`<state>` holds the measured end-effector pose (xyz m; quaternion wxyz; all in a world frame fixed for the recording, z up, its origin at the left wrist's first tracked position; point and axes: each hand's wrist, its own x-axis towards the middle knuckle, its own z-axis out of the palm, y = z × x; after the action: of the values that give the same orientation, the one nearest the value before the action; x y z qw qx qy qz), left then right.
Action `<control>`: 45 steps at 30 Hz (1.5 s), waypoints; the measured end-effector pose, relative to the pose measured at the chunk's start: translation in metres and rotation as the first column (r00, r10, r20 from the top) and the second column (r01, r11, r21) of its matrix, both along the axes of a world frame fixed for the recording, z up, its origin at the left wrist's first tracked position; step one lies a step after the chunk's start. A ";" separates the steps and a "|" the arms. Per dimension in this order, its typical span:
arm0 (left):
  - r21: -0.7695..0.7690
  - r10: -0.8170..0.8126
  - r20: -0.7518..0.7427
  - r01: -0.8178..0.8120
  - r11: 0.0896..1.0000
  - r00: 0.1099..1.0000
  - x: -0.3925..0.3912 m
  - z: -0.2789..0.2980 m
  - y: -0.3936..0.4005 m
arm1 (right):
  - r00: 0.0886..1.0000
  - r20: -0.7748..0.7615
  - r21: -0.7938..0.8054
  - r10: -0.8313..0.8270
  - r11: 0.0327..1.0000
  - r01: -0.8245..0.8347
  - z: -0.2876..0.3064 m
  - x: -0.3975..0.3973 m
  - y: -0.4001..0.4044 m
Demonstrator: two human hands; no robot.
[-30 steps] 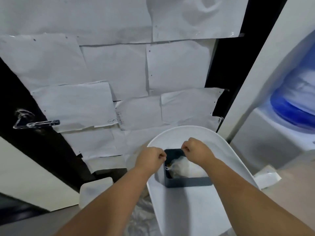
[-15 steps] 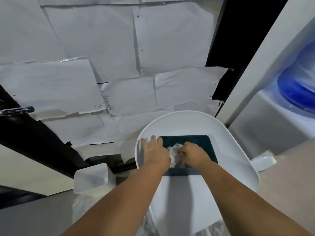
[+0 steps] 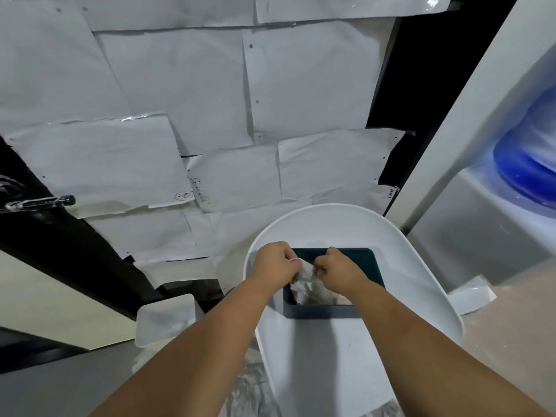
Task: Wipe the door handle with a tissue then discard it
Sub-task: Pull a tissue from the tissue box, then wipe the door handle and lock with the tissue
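Note:
A dark blue box (image 3: 371, 258) with crumpled white tissue (image 3: 313, 291) in it stands on a white chair seat (image 3: 421, 266). My left hand (image 3: 275, 261) and my right hand (image 3: 338, 270) are both over the box's left half, fingers pinched on a piece of white tissue held between them. The metal door handle (image 3: 39, 202) sticks out from the dark door frame at the far left, well apart from both hands.
The door (image 3: 210, 100) ahead is covered with taped white paper sheets. A small white bin (image 3: 165, 319) stands on the floor left of the chair. A water dispenser with a blue bottle (image 3: 532, 173) stands at the right.
My left hand, flat beside the box half a second ago, has closed on the tissue. Both hands now pinch it above the box, and the view has tilted slightly.

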<state>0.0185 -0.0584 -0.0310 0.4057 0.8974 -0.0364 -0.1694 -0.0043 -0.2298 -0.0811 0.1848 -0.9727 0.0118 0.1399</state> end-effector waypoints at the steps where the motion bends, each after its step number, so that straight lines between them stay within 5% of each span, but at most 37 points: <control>1: -0.066 0.036 -0.035 -0.038 0.997 0.999 0.001 0.002 0.004 | 1.000 0.004 0.006 -0.006 1.000 0.006 0.004 0.001 0.002; 10: -0.275 0.236 -0.184 -0.280 0.920 0.954 0.004 0.009 0.029 | 0.991 -0.002 0.228 -0.132 0.965 0.129 0.049 0.011 0.013; 18: -0.297 0.345 -0.226 -0.402 0.866 0.911 0.005 0.007 0.036 | 0.994 -0.004 0.103 -0.107 0.989 0.106 0.054 0.016 0.017; 24: -0.180 0.211 -0.201 -0.247 0.952 0.957 0.002 0.005 0.045 | 0.975 -0.068 0.470 -0.212 0.855 0.218 0.080 0.011 0.025; 29: -0.209 0.167 -0.292 -0.234 0.950 0.942 -0.001 0.021 0.053 | 0.989 -0.130 0.520 -0.078 0.843 0.134 0.098 0.018 0.048; 37: -0.313 0.185 -0.237 -0.255 0.915 0.954 -0.015 0.039 0.102 | 0.999 0.048 0.535 0.019 0.844 -0.042 0.128 0.034 0.106; 41: -0.266 0.413 -0.188 -0.451 0.852 0.891 -0.018 0.035 0.143 | 0.994 0.003 0.467 0.107 0.879 -0.096 0.140 0.037 0.141; 45: -0.426 0.578 -0.305 -0.651 0.628 0.757 -0.019 0.037 0.196 | 0.977 -0.052 0.470 0.207 0.868 -0.159 0.144 0.036 0.178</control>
<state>-0.0008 0.1372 0.0062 0.6614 0.7012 0.2577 -0.0667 0.0318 -0.0516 0.0625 0.3964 -0.8889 -0.1051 0.2044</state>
